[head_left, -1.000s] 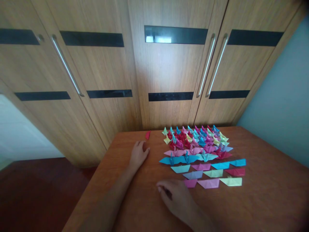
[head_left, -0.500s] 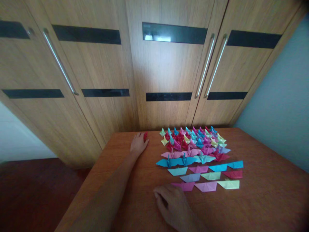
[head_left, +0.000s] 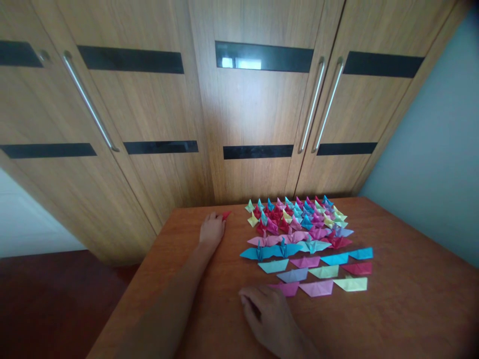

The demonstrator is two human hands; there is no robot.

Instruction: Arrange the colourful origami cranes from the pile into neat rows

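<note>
Near the far left edge of the table, my left hand (head_left: 212, 232) is closed on a small red folded paper piece (head_left: 226, 215). Only its pointed tip sticks out past the fingers, so its full shape is hidden. My right hand (head_left: 267, 316) rests in a loose fist at the front of the table, with nothing visible in it. Just beyond its knuckles lies a magenta folded paper (head_left: 287, 289), partly covered by the hand. Beside that are a pink folded paper (head_left: 317, 287) and a pale green one (head_left: 352, 284).
Several rows of colourful origami cranes (head_left: 284, 219) stand at the back of the wooden table (head_left: 404, 279). Larger blue cranes (head_left: 262, 252) sit in front of them, then rows of flat folded papers (head_left: 295, 274). A wooden wardrobe (head_left: 254, 109) rises behind the table.
The red paper has turned from upright to pointing right, and my left hand has shifted slightly nearer. My right hand stays in place. The whole view has moved a little.
</note>
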